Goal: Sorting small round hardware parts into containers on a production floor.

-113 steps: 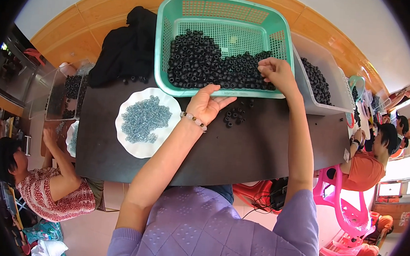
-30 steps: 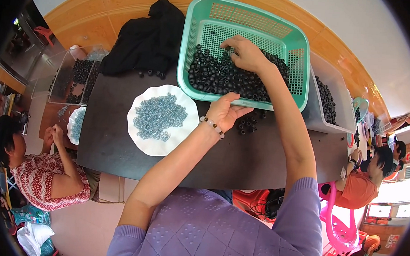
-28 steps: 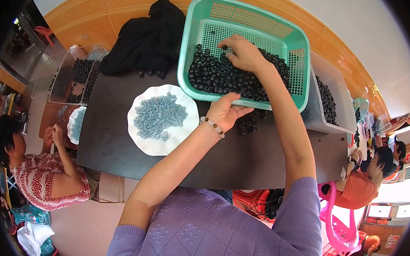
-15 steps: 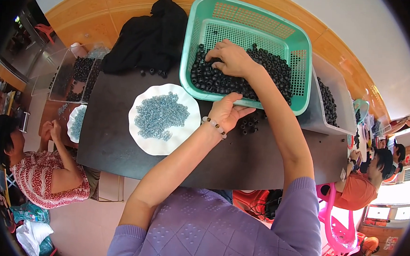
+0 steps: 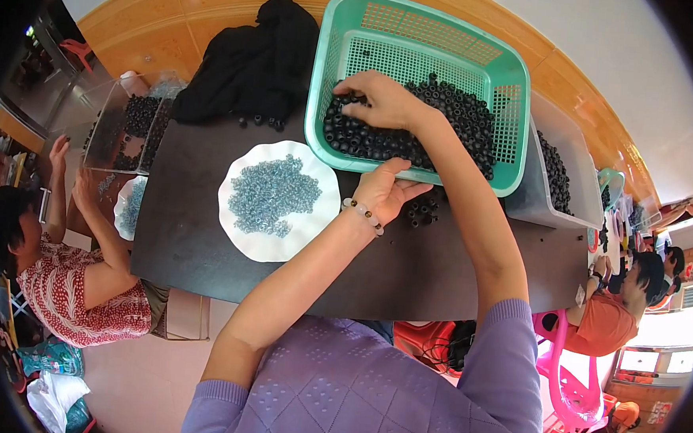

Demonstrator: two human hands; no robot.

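Note:
A green plastic basket [image 5: 422, 19] with mesh sides stands on the table, its near part heaped with black beads [image 5: 456, 116]. My right hand [image 5: 385, 101] is inside it at the left, fingers bent and thumb apart, with fingertips touching the beads. Dark beads show between thumb and forefinger; nothing is visibly gripped. At the basket's near rim is my left hand [image 5: 383, 193], a beaded bracelet on its wrist. Its thumb lies against the rim and its other fingers stretch out below. To the left, a white wavy-edged plate [image 5: 238, 240] bears small clear blue-grey beads [image 5: 272, 192].
Black cloth [image 5: 248, 71] lies behind the plate. A clear bin [image 5: 536, 165] of black beads adjoins the basket's right side. Loose black beads [image 5: 422, 212] lie before the basket. A co-worker [image 5: 80, 295] sits left near a divided bead box [image 5: 121, 135]; another person [image 5: 615, 308] sits right.
My right hand has shifted slightly left and nearer within the basket, its thumb and fingers spreading. The left hand has stayed in place. The left co-worker's hands have risen and moved apart.

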